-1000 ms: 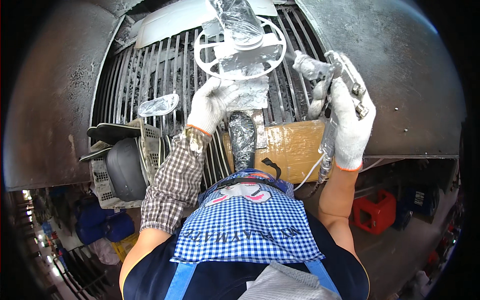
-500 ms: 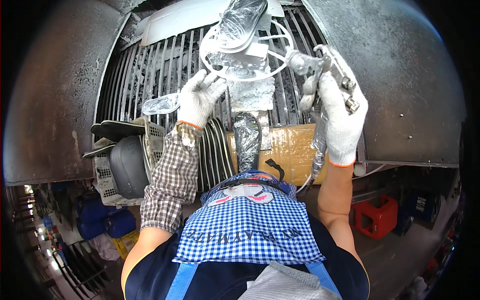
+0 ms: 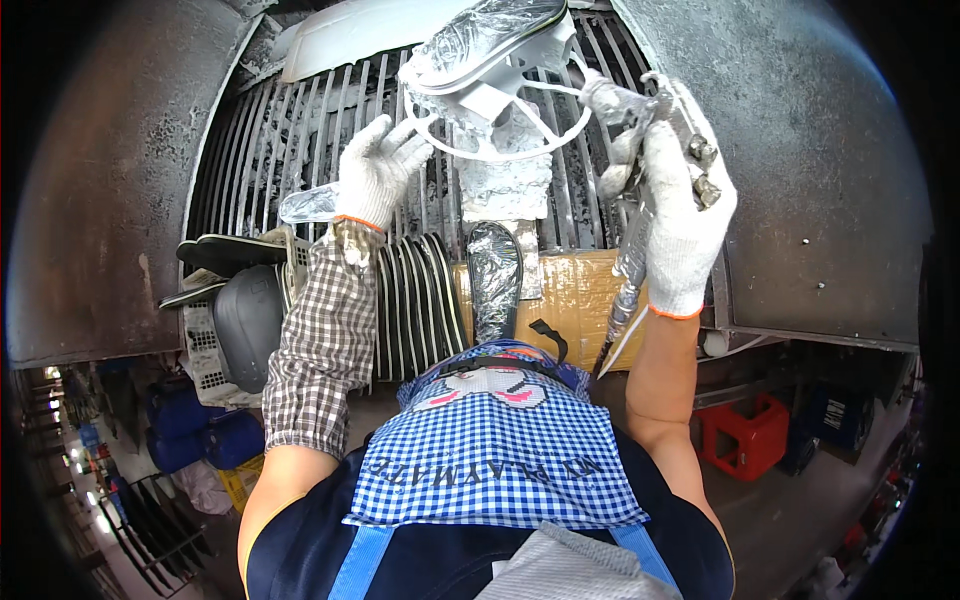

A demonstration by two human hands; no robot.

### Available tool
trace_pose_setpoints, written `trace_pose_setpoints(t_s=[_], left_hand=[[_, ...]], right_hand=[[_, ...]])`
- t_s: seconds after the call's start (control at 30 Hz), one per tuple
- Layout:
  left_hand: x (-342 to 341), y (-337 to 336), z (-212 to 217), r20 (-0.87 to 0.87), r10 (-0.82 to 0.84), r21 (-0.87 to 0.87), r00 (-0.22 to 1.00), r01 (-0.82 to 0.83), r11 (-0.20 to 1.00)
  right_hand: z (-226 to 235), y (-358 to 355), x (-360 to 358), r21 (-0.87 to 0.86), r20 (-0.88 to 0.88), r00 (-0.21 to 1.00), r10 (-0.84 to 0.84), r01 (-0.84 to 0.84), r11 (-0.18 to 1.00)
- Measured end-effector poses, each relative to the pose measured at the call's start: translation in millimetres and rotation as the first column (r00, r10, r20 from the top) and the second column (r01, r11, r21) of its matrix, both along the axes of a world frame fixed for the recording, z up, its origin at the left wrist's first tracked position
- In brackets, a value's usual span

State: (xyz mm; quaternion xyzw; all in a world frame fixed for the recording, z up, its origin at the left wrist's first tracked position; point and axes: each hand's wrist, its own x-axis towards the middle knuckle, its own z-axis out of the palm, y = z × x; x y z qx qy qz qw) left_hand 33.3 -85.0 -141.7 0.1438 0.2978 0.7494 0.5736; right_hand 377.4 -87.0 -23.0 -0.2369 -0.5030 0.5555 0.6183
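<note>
My right hand (image 3: 686, 205), in a white knit glove, grips a metal spray gun (image 3: 632, 150), its nozzle toward a white ring-shaped turntable (image 3: 487, 155). On the turntable rests a shoe sole (image 3: 490, 45) covered with clear film, tilted. My left hand (image 3: 378, 175), also gloved, has its fingers spread, their tips beside the ring's left edge; whether they touch it I cannot tell. Close to the left wrist lies a second, film-covered sole (image 3: 309, 204) on the metal slats (image 3: 350, 100). Another film-wrapped sole (image 3: 494, 275) lies in front of my apron.
Dark soles with pale edges (image 3: 420, 310) stand in a row left of a tape-covered cardboard piece (image 3: 575, 290). Further left, a basket (image 3: 205, 345) holds dark soles. Metal walls (image 3: 800, 180) flank the slats. Low right stands a red stool (image 3: 742, 435).
The turntable and its sole have turned, so the sole now lies more slantwise. My left hand has shifted slightly left. The spray gun stays in my right hand.
</note>
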Motion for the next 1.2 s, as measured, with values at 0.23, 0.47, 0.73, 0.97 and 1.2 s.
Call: trace_pose_setpoints(t_s=[0.23, 0.47, 0.73, 0.97, 1.2], left_hand=[[-1.5, 2.6, 12.3, -0.036, 0.015, 0.011, 0.999, -0.014, 1.0], [-16.4, 13.5, 12.4, -0.072, 0.035, 0.025, 0.997, -0.033, 0.999], [-1.9, 7.1, -2.5, -0.063, 0.045, -0.029, 0.997, -0.047, 0.998], [50.5, -10.1, -8.0, 0.013, -0.024, -0.095, 1.0, 0.025, 0.995], [68.5, -10.4, 3.1, 0.109, -0.055, -0.048, 0.993, 0.06, 0.997]], right_hand=[[-4.0, 2.5, -0.6, 0.028, 0.045, 0.994, -0.095, 0.094, 0.995], [8.1, 11.9, -1.7, 0.075, 0.101, 0.983, -0.152, 0.145, 0.987], [17.4, 11.9, -15.4, 0.0, -0.004, 1.0, -0.005, 0.005, 1.0], [18.3, 10.2, -39.2, 0.025, 0.217, 0.974, 0.069, -0.076, 0.997], [21.1, 22.2, -34.1, 0.022, 0.146, 0.989, -0.016, 0.013, 1.0]])
